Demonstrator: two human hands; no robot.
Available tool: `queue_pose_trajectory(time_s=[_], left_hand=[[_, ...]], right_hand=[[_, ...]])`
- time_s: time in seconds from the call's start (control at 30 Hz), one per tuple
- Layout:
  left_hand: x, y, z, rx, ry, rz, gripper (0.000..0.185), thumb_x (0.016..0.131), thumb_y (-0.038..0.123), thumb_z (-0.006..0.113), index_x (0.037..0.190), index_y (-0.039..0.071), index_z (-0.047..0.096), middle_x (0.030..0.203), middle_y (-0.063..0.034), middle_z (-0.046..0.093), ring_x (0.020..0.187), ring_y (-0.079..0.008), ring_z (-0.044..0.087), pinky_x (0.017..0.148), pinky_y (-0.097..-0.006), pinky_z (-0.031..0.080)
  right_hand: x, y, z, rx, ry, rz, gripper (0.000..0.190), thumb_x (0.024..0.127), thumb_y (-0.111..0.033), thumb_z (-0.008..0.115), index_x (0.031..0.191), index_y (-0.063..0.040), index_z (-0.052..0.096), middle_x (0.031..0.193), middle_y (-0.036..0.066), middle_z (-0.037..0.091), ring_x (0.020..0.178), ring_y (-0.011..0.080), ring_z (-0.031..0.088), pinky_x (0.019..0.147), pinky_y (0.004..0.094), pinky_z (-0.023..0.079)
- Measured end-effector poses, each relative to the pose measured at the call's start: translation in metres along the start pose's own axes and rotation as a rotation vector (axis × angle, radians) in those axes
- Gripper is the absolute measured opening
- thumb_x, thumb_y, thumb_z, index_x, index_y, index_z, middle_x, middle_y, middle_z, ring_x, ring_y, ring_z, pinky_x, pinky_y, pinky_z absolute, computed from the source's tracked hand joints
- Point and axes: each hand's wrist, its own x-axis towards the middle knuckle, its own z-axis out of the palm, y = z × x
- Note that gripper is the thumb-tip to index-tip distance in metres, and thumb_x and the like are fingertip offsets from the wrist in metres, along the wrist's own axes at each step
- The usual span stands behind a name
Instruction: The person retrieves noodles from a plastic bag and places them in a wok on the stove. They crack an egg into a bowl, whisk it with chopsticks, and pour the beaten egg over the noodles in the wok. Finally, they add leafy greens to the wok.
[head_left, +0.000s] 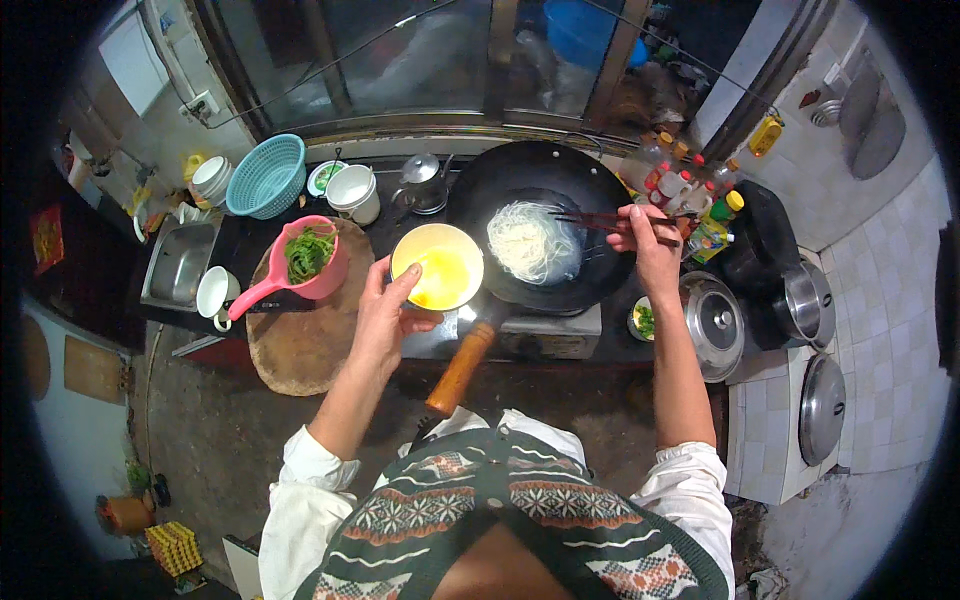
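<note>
My left hand (391, 304) grips a bowl of beaten egg (437, 268), its thumb over the rim, just left of the wok. Dark chopsticks (611, 220) are held in my right hand (646, 244), their tips at the noodles. White thin noodles (529, 244) lie in some liquid in a black wok (517, 169), which sits on a stove (559, 334). The wok's wooden handle (461, 367) points toward me. To the left, a pink ladle-shaped strainer (276, 270) with leafy greens (309, 253) rests on a round wooden board (296, 360).
A turquoise basket (266, 176), a white tub (352, 191) and a metal pot (424, 180) line the back left. Bottles (679, 184) crowd the wok's right. A small bowl of chopped greens (643, 319) stands beside a metal lid (711, 322). A sink (180, 259) is at far left.
</note>
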Motion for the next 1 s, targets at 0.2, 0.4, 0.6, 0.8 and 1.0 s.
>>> queue_pose_trajectory(time_s=[0.2,0.4,0.6,0.8,1.0], left_hand=[[0.014,0.01,0.015,0.054,-0.047,-0.006,0.06,0.091,0.039,0.067,0.134,0.007,0.041,0.111,-0.0135,0.066,0.065,-0.023,0.071,0.053,-0.0269,0.058],[0.027,0.01,0.03,0.163,-0.047,0.001,0.063,0.091,0.042,0.067,0.135,0.005,0.041,0.106,-0.0141,0.067,0.06,-0.0216,0.07,0.05,-0.0249,0.057],[0.035,0.016,0.047,0.289,-0.054,-0.017,0.065,0.091,0.043,0.067,0.138,0.005,0.042,0.105,-0.0146,0.067,0.058,-0.0195,0.069,0.049,-0.0237,0.056],[0.046,0.012,0.068,0.342,-0.076,-0.011,0.067,0.091,0.046,0.067,0.138,0.005,0.044,0.103,-0.0129,0.068,0.057,-0.0183,0.068,0.049,-0.0231,0.056],[0.048,0.007,0.099,0.294,-0.065,-0.061,0.065,0.091,0.046,0.067,0.136,0.006,0.045,0.103,-0.0137,0.067,0.058,-0.0188,0.069,0.049,-0.0222,0.056]], right_hand=[[-0.013,-0.016,-0.027,-0.001,0.024,0.015,0.026,0.101,-0.023,0.054,0.105,0.001,0.065,0.086,0.01,0.066,0.068,0.0161,0.068,0.061,0.0264,0.054],[-0.018,-0.003,-0.059,-0.07,0.004,0.013,0.019,0.099,-0.02,0.057,0.103,-0.002,0.061,0.086,0.009,0.066,0.071,0.0162,0.069,0.064,0.0278,0.057],[-0.021,-0.005,-0.074,0.064,-0.021,0.049,0.027,0.101,-0.026,0.054,0.103,0.0,0.062,0.087,0.01,0.065,0.073,0.0181,0.069,0.066,0.0295,0.056],[-0.03,-0.023,-0.079,0.471,-0.137,0.031,0.034,0.103,-0.031,0.043,0.109,0.0,0.058,0.091,0.014,0.066,0.075,0.0263,0.071,0.069,0.037,0.06],[-0.025,-0.031,-0.06,0.409,-0.275,0.088,0.036,0.104,-0.032,0.048,0.109,0.002,0.061,0.091,0.013,0.068,0.076,0.0237,0.072,0.068,0.0328,0.059]])
